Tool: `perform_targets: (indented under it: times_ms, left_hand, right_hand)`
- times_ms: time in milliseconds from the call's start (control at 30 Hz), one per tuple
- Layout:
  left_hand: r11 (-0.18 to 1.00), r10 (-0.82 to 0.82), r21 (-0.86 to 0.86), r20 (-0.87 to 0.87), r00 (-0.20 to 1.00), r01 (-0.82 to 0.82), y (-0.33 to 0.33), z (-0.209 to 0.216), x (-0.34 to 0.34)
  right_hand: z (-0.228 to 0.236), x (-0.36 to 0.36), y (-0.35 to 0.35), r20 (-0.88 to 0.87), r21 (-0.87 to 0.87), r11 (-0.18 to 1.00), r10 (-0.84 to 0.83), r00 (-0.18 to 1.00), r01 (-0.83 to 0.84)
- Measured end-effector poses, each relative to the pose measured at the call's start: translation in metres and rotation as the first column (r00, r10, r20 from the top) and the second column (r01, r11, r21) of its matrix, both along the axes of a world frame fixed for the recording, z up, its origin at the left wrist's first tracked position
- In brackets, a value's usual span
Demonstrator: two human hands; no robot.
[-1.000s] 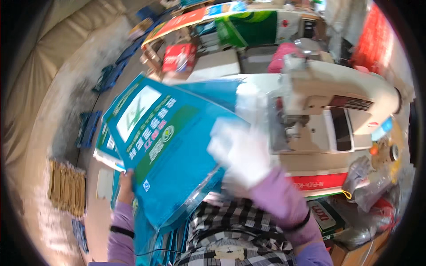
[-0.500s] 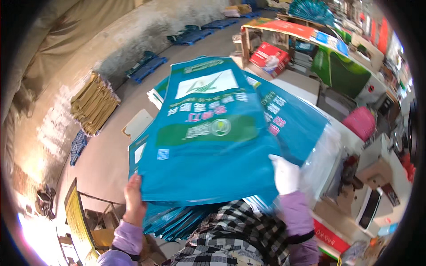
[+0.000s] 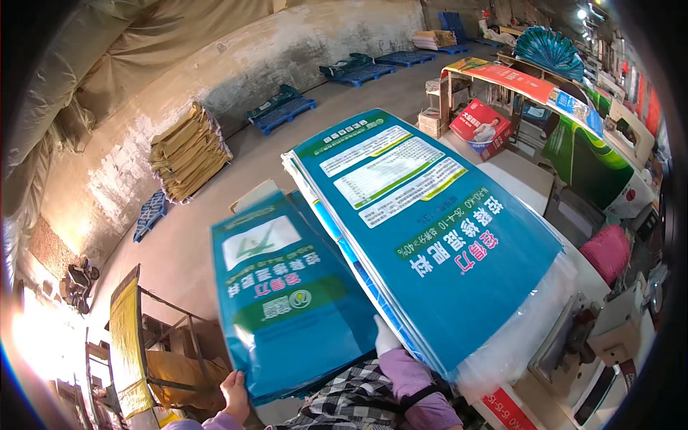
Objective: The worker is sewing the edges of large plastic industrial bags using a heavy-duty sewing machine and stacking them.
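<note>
A flat blue-green printed bag (image 3: pixel 287 351) with a white panel and green band hangs slightly tilted in front of me. My left hand (image 3: pixel 234 394), bare, pinches its near left corner. My right hand (image 3: pixel 388 337), in a white glove, is closed at its near right corner, beside the stack; its fingertips are partly hidden. To the right lies a thick stack of similar bags (image 3: pixel 459 287), the top one showing white text panels. Clear plastic film (image 3: pixel 516 330) sticks out from the stack's near right end.
A sewing machine (image 3: pixel 609 337) stands at the right, near a pink round bundle (image 3: pixel 606 254). Beyond the stack are a red box (image 3: pixel 481 129) and a covered bench (image 3: pixel 502 77). A yellow-draped metal frame (image 3: pixel 129 344) is at near left. Tan sacks (image 3: pixel 188 154) and blue pallets (image 3: pixel 283 115) line the wall.
The bag has moved off the stack, left and toward me, with both hands following it. The stack beneath is now uncovered. The whole view has shifted.
</note>
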State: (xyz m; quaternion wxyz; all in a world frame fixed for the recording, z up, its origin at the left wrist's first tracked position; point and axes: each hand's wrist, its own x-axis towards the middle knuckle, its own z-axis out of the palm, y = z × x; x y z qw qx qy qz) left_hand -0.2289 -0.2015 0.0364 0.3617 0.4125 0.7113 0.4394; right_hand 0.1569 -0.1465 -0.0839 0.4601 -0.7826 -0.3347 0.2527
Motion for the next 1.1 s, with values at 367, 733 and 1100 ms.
perform_targets:
  times_ms: [367, 733, 1100]
  left_hand:
    - [0.296, -0.681, -0.211, -0.731, 0.051, 0.931, 0.083, 0.097, 0.195]
    - [-0.184, -0.967, -0.025, -0.175, -0.186, 0.983, -0.016, -0.008, 0.537]
    - [0.361, -0.874, 0.522, 0.479, 0.084, 0.773, 0.029, 0.05, 0.526]
  right_hand:
    - [-0.015, 0.005, -0.117, 0.049, 0.209, 0.904, 0.372, 0.927, -0.373]
    - [0.144, 0.097, -0.249, 0.173, 0.208, 0.978, -0.008, 0.985, -0.029]
    - [0.113, 0.179, -0.222, 0.344, -0.086, 0.845, -0.472, 0.812, 0.528]
